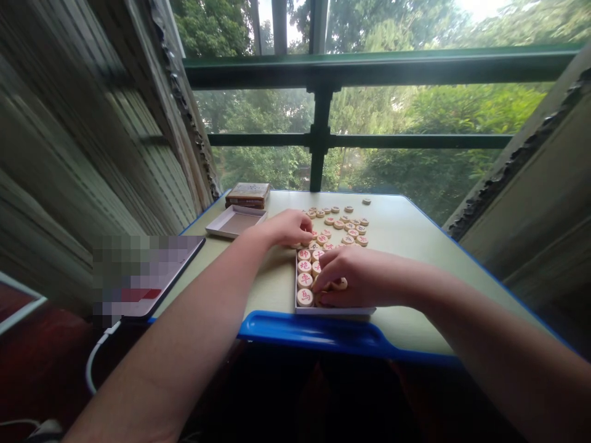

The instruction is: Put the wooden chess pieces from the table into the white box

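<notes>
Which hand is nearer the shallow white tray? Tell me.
Left. The left hand is right of the shallow white tray, apart from it; the right hand is farther right, at the xiangqi-piece box.

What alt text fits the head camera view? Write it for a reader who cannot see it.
The right hand touches round wooden chess pieces with red characters, lined up in a white box, while the left hand reaches toward more pieces spread on a pale table. A window with green trees beyond stands ahead.
</notes>
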Tool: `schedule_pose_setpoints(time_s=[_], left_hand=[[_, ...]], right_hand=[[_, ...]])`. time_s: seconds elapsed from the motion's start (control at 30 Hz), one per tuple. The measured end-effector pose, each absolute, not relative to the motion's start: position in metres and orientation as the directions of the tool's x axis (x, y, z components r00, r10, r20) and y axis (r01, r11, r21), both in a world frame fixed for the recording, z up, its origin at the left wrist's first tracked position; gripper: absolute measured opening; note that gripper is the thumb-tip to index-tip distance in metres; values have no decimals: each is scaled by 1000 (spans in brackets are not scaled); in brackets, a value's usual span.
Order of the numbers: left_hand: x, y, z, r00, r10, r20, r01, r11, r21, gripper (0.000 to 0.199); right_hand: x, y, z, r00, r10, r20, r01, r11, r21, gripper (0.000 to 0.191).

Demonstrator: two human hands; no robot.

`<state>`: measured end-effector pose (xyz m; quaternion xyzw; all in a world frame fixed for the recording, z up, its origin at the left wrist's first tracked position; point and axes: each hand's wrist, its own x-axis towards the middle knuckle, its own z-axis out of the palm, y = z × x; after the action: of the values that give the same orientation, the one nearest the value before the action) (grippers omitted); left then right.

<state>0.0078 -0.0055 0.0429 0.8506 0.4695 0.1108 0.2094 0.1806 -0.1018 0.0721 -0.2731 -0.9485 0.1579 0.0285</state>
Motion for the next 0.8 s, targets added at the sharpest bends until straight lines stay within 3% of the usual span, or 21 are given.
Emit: schedule_pose_setpoints(time_s=[0.8], left_hand=[[9,-5,41,539,842,22,750,-491,443,23]], right_hand=[[182,-106,74,-864,503,11,479,829,-289,14]])
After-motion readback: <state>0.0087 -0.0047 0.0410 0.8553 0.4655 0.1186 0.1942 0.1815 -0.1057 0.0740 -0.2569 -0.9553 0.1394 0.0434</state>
